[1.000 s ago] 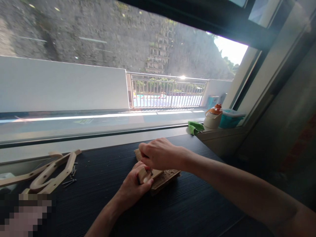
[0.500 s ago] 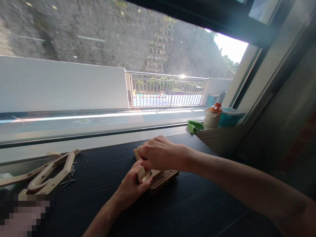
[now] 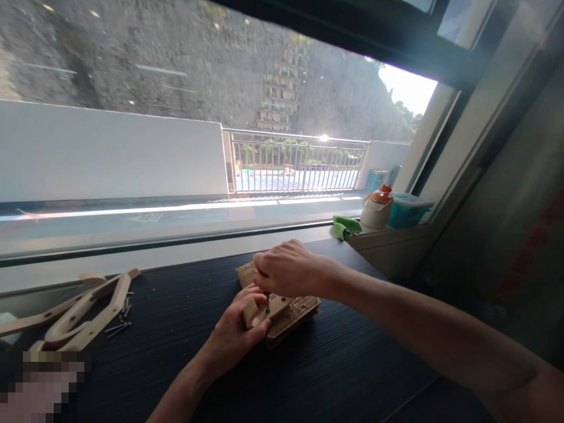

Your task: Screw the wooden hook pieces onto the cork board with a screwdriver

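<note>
My left hand (image 3: 235,320) is closed on a pale wooden piece (image 3: 278,305) with holes in it, thumb in front and fingers behind. That piece lies on a rough brown wooden block (image 3: 293,322), which rests on the dark table. Above it, my right hand (image 3: 286,271) is curled around what looks like a screwdriver, its handle mostly hidden in the fingers. The thin dark shaft (image 3: 267,301) points down, nearly upright, and meets the pale piece close to my left thumb. A screw at its tip is too small to tell for certain.
Curved pale wooden parts (image 3: 88,314) lie at the table's left, with several loose screws (image 3: 120,326) beside them. Beyond the table's far right corner are a green cloth (image 3: 346,226), a cream jug (image 3: 376,210) and a teal box (image 3: 408,211). A window runs along the back.
My right hand has shifted slightly right and turned, so more of the dark shaft shows beneath it. My left hand keeps its hold. The view has moved a little.
</note>
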The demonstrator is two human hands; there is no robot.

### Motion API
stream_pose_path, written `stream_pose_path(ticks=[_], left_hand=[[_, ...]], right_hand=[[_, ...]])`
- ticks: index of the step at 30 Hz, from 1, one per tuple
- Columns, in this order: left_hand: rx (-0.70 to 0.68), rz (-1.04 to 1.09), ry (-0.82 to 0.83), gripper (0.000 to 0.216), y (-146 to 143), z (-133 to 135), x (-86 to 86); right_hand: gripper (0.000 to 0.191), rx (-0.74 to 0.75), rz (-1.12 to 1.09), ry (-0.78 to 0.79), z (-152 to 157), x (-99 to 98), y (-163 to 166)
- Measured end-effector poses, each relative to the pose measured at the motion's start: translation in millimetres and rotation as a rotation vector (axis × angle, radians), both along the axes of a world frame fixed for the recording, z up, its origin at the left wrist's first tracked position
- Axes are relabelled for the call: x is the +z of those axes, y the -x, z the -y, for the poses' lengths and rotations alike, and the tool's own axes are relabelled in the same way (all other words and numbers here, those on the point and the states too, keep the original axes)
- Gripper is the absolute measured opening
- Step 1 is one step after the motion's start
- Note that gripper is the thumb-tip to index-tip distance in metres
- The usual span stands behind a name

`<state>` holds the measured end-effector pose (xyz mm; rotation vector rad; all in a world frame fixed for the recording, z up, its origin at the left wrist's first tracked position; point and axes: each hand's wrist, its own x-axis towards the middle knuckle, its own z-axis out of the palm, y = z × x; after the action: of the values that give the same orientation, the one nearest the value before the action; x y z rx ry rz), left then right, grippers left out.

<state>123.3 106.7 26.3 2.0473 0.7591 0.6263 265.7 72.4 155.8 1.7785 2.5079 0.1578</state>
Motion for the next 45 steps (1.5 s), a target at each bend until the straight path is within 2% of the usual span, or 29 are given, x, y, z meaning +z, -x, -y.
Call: stream_pose_path(ticks=[4, 7, 16, 20, 25, 29, 38, 45], left_hand=[[-0.017, -0.011, -0.014, 0.023, 0.8, 0.6, 3.2], [-0.038, 0.010, -0.038, 0.018, 1.0, -0.3, 3.2], [-0.015, 0.010, -0.028, 0.024, 0.2, -2.3, -1.9], [-0.002, 0.022, -0.034, 0.023, -0.3, -2.9, -3.5], [-0.013, 0.031, -0.057, 0.017, 0.7, -1.3, 1.1], [-0.014, 0.014, -0.056, 0.015, 2.2, 0.2, 2.8], [0.042, 0.049, -0.050, 0.024, 0.5, -4.1, -7.2], [-0.006, 0.049, -0.041, 0.025, 0.8, -1.2, -0.3]], right_hand=[[0.024, 0.087, 0.007, 0.075, 5.8, 11.6, 4.8], [0.020, 0.149, -0.009, 0.089, 5.3, 12.7, 5.7], [0.028, 0.007, -0.025, -0.009, -4.4, -2.8, 8.4], [0.030, -0.009, -0.012, -0.027, -2.2, -0.9, 10.0], [0.024, 0.097, 0.028, 0.031, 5.0, 9.8, 8.6], [0.021, 0.181, -0.002, 0.075, 5.4, 10.5, 4.8], [0.031, 0.013, -0.054, 0.021, -2.4, -2.7, -4.0], [0.024, 0.033, 0.018, 0.057, 12.1, 9.2, 3.8]])
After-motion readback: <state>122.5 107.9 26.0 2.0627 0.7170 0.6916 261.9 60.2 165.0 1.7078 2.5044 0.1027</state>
